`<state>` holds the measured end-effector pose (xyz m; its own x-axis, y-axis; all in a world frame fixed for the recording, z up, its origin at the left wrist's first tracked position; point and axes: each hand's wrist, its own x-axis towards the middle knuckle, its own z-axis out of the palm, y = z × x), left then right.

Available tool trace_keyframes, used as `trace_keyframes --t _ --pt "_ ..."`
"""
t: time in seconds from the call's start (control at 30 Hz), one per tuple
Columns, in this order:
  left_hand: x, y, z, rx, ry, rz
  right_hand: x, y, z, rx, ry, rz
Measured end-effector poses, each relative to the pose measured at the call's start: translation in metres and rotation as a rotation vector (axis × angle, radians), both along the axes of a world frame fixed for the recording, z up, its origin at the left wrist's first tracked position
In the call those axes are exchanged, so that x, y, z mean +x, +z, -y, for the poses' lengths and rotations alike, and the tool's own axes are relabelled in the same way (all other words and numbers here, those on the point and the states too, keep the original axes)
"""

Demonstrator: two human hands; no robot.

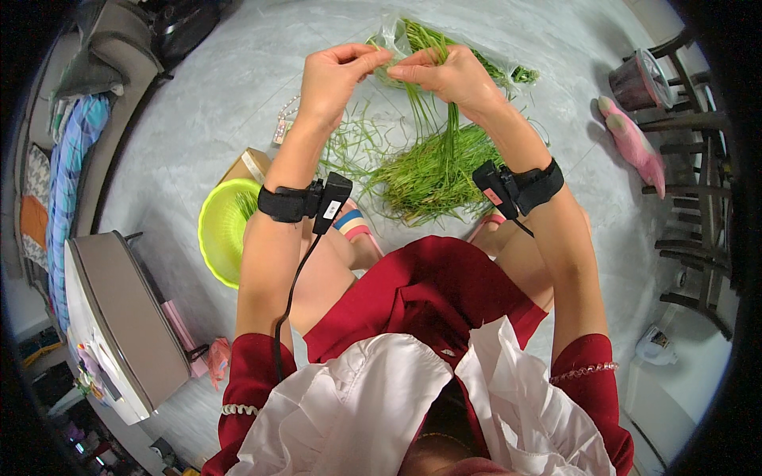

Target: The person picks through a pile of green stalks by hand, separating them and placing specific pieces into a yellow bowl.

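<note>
My right hand (455,77) grips a small bunch of long, chive-like green stalks (451,128), which hang down past the palm. Thumb and fingers of my left hand (339,80) are pinched together just left of the right fingertips, with a thin green strand (374,43) showing at them. Below the right hand, a large heap of the same greens (437,175) lies on the grey floor. Loose thin trimmings (351,140) are scattered left of that heap. Beyond both hands rests a clear plastic bag (393,33) with more stalks (485,56) in and around it.
A yellow-green plastic basket (220,238) with some greens stands by my left leg, a cardboard box (249,165) behind it. Left are a low table (128,315) and a sofa (119,113). On the right lie a pink plush toy (634,140), a bin (640,83) and dark chairs (693,196).
</note>
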<state>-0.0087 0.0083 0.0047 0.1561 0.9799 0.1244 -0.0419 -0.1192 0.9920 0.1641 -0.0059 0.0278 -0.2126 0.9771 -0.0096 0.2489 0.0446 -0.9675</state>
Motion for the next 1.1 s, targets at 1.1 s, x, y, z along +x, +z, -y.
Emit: trace_keyframes --t 1.1 --pt "-0.019 0.004 -0.014 -0.068 0.143 0.088 0.007 -0.009 0.0 -0.099 0.079 0.071"
